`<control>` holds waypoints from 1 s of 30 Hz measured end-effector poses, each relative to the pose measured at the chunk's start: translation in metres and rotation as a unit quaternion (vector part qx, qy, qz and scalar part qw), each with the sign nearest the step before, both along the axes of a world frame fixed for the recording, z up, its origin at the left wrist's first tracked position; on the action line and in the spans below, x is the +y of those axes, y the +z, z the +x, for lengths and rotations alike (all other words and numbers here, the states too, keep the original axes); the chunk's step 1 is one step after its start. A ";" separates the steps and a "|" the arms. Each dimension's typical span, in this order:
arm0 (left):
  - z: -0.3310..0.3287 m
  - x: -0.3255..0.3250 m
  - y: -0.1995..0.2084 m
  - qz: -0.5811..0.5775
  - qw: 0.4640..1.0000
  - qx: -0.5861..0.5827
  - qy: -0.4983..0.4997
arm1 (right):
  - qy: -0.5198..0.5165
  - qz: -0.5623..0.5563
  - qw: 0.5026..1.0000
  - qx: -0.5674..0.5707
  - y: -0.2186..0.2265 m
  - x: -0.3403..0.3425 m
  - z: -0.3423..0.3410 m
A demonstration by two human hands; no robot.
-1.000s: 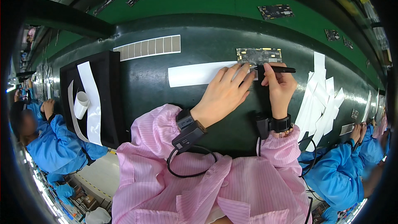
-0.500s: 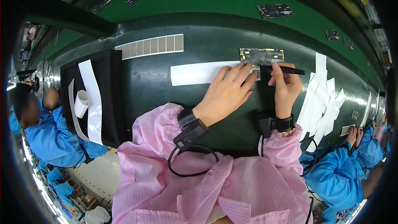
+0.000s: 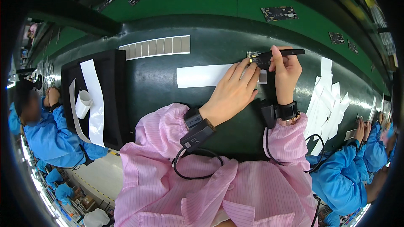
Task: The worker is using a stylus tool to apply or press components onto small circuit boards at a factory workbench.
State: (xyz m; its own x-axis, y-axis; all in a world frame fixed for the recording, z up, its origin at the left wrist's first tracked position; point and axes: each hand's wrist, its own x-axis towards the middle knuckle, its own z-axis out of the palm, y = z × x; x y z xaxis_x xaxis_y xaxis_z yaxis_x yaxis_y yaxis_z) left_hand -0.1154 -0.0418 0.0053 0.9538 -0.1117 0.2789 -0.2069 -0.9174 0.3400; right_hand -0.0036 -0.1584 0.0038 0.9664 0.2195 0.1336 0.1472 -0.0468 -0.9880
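1. The left hand [image 3: 230, 91] lies flat, fingers extended, on a long white strip [image 3: 202, 76].
2. The right hand [image 3: 286, 75] pinches a slim black tool [image 3: 295, 52] over a dark rectangular circuit board [image 3: 251, 54] (partly hidden), beyond the strip's right end.

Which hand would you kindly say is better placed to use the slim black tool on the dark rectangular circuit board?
Probably the right hand: it holds that tool over the board, while the left hand lies spread across the long white strip.
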 end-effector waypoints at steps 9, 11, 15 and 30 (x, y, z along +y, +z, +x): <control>0.000 0.000 0.001 -0.002 1.000 0.000 0.008 | 0.013 -0.014 1.000 -0.014 -0.005 0.002 0.001; 0.000 0.001 0.001 -0.001 1.000 0.001 0.007 | 0.016 -0.017 1.000 -0.017 -0.005 0.002 0.002; 0.000 0.001 0.002 -0.003 1.000 0.002 0.006 | 0.013 -0.022 0.999 -0.027 -0.004 0.001 0.001; 0.000 0.002 0.002 0.001 1.000 -0.002 0.010 | 0.011 -0.034 0.999 -0.017 -0.007 0.003 0.002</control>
State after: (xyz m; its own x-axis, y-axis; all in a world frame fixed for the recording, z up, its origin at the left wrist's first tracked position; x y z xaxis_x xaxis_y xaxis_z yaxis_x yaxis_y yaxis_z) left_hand -0.1156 -0.0403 0.0069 0.9550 -0.0933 0.2816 -0.1894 -0.9223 0.3370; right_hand -0.0012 -0.1555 -0.0032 0.9561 0.2513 0.1507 0.1831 -0.1106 -0.9769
